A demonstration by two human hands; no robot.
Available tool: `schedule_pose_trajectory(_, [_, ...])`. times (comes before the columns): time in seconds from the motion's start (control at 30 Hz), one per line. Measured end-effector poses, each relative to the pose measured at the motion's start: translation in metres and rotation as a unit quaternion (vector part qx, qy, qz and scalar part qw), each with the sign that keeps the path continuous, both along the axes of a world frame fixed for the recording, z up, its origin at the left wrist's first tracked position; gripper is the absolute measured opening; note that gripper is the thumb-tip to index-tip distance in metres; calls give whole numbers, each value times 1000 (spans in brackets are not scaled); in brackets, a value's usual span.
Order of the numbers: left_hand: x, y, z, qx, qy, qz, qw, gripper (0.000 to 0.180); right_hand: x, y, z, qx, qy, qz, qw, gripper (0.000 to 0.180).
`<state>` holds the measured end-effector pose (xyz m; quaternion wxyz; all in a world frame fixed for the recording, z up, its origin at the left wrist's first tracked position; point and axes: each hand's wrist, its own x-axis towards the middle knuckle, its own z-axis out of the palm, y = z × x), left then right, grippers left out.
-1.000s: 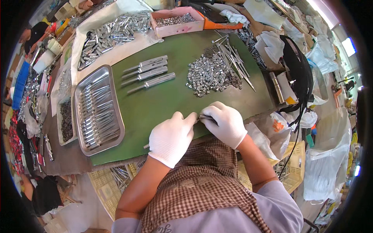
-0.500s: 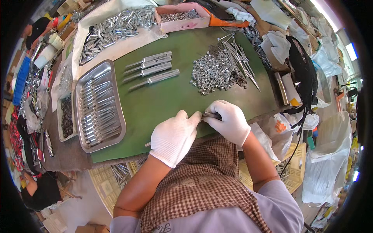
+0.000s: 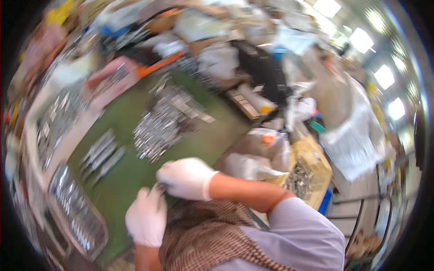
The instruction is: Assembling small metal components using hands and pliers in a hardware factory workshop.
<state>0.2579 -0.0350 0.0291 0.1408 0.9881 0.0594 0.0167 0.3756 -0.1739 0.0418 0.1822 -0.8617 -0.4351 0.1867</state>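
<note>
Both my hands wear white gloves and meet at the near edge of the green work mat (image 3: 115, 180). My left hand (image 3: 147, 219) is closed, its fingertips against those of my right hand (image 3: 187, 178), which is closed too. Between the fingertips shows a small grey metal piece (image 3: 161, 186), mostly hidden and blurred. Beyond my hands a heap of small shiny metal parts (image 3: 156, 131) lies on the mat, with long thin metal rods (image 3: 194, 108) at its right. Several slim metal tools with thin shafts (image 3: 103, 151) lie side by side left of the heap.
A steel tray (image 3: 101, 235) of metal pieces stands at the left. Behind are a pink box (image 3: 108, 74) of small parts and a white-lined pile of metal parts (image 3: 58, 119). A yellow crate (image 3: 318, 167) holding metal parts stands right of my forearm, near plastic bags (image 3: 253, 158).
My view has swung to the right, so the mat and hands now appear further left and the picture is blurred. My hands still meet over the small metal piece.
</note>
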Motion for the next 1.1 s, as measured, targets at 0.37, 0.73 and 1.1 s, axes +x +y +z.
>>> schedule_pose_trajectory(0.37, [-6, -1, -1, 43, -20, -42, 998, 30, 3, -14, -7, 121, 55, -73, 988, 24])
schedule_pose_trajectory(0.73, [0, -7, 6, 71, 28, -29, 997, 24, -14, 33, -52, 589, 548, -189, 563, 39])
schedule_pose_trajectory(1.1, [3, -6, -17, 148, -54, -87, 984, 13, -30, 31, -43, 580, 276, -237, 729, 29])
